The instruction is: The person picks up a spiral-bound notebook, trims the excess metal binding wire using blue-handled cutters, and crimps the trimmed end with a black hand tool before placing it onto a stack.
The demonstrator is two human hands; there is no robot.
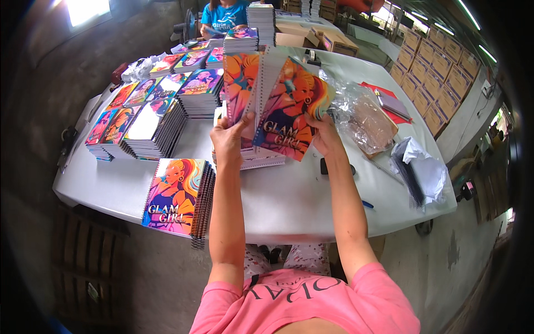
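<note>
Notebook [293, 106]: I see it raised over the counter [278, 203], between the left hand [229, 139] and the right hand [324, 133].
Grip: left hand clasps its lower left part, right hand grasps the cover's right edge.
Hidden: most left fingers; I can't tell whether one notebook or several is held.

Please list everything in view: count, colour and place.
table: one, whitish, centre
held notebooks: count unclear, multicoloured, upper centre
front notebook stack: one, multicoloured, table's near edge
other notebook stacks: several, multicoloured, table's left and far side
plastic wrapping: one heap, clear, right
red sheet: one, red, farther right
bundle: one, dark, table's right
cardboard boxes: many, brown, background
co-worker: one, blue-shirted, far side
shirt: one, pink, bottom
left hand, right hand: two, bare, fingers on notebooks
</note>
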